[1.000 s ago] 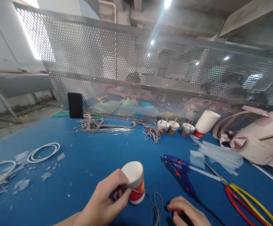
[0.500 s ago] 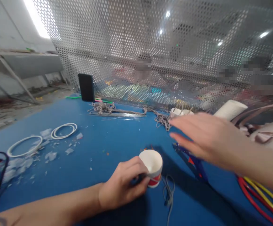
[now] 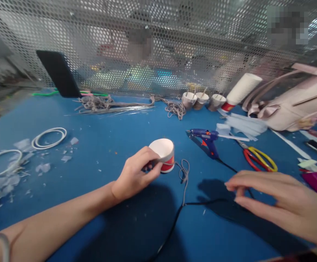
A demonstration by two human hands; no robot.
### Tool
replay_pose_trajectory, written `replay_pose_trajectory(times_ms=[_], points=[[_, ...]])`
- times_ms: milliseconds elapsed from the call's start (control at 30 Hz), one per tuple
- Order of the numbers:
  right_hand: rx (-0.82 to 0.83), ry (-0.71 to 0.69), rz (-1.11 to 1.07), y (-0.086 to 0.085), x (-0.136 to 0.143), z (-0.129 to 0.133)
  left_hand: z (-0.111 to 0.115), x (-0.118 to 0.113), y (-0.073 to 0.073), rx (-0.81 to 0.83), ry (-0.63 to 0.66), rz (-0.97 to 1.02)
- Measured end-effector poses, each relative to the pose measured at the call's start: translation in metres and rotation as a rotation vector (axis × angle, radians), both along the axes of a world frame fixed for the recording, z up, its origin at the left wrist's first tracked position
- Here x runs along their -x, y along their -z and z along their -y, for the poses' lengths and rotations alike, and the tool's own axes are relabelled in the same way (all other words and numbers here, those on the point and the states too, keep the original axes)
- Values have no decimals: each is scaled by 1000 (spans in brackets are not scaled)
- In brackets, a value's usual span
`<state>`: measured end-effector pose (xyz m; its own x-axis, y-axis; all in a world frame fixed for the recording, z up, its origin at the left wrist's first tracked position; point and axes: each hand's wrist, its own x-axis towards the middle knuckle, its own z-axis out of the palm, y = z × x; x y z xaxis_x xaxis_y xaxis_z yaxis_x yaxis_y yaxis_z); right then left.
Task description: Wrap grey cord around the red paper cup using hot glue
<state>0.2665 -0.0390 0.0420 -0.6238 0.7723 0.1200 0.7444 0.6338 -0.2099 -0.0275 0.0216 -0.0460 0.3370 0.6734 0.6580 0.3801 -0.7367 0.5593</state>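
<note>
My left hand [image 3: 139,171] grips a white paper cup [image 3: 168,160] with a red band, its fingers and thumb pinching the near left side of the wall. A grey cord [image 3: 185,170] runs around the cup and trails in loose loops onto the blue table. To the right, my right hand [image 3: 278,202] hovers over the table, fingers bent and thumb apart, with nothing visible between them. Beyond it lie a blue hot glue gun [image 3: 206,136] with a glue stick in its back, and scissors [image 3: 259,158] with red and yellow handles.
At the back stand cord-wrapped cups [image 3: 201,100], a leaning stack of paper cups [image 3: 241,92], tangled grey cord [image 3: 100,103] and a dark phone [image 3: 58,72]. White rings [image 3: 49,138] and scraps lie left. A pink bag [image 3: 297,103] sits right. A black cable [image 3: 174,220] crosses in front.
My right hand has drawn back from over the glue gun area toward the near right. My left hand still grips the cup. The view has tilted down and shifted right.
</note>
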Motion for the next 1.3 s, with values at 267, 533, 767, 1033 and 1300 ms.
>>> replay_pose_trajectory(times_ms=[267, 533, 767, 1033, 1300], points=[[224, 573, -293, 65, -19, -88, 6, -5, -5, 257, -160, 105], [360, 593, -412, 81, 15, -119, 4, -3, -6, 585, -104, 324], [367, 461, -621, 49, 37, -56, 3, -3, -7, 753, -155, 357], [197, 203, -505, 50, 51, -8, 14, -10, -7, 625, -104, 268], [249, 233, -569, 61, 52, -1, 19, -15, -6, 580, -103, 191]])
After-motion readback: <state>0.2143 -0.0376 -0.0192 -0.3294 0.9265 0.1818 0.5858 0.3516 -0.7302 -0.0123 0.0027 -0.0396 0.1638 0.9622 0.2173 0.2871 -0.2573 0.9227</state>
